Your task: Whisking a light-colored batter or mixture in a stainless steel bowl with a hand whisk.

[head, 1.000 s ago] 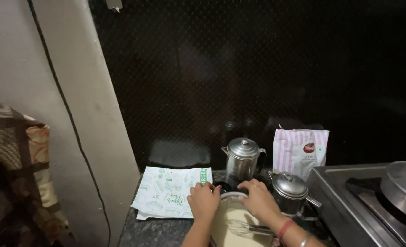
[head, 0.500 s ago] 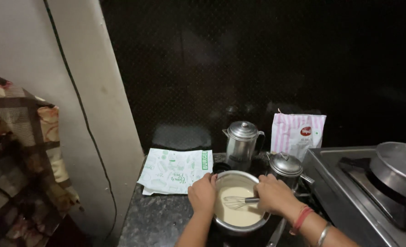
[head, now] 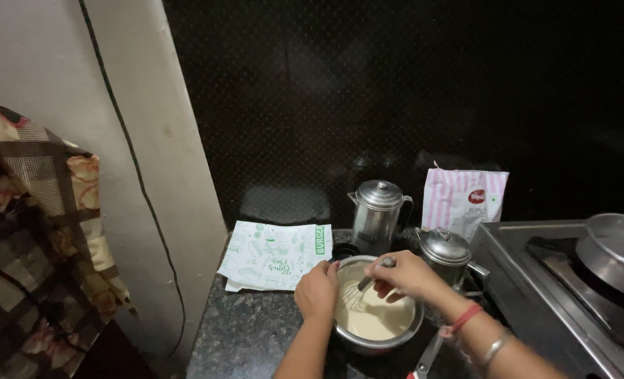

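Note:
A steel bowl (head: 378, 337) of pale batter sits on the dark stone counter (head: 255, 330). My left hand (head: 317, 289) grips the bowl's left rim. My right hand (head: 403, 274) is closed on the handle of a metal whisk (head: 359, 289), whose wires dip into the batter. A red thread and a metal bangle are on my right wrist.
Behind the bowl stand a tall lidded steel jug (head: 378, 214) and a smaller lidded steel pot (head: 444, 251). A pink striped pouch (head: 464, 201) leans on the black wall. A white and green paper bag (head: 275, 254) lies left. A stove (head: 536, 281) with a pan (head: 617, 245) is right. Patterned cloth (head: 31, 231) hangs far left.
The view has tilted down, showing the bowl fully. My right hand has shifted over the bowl with the whisk; my left hand stays on the rim.

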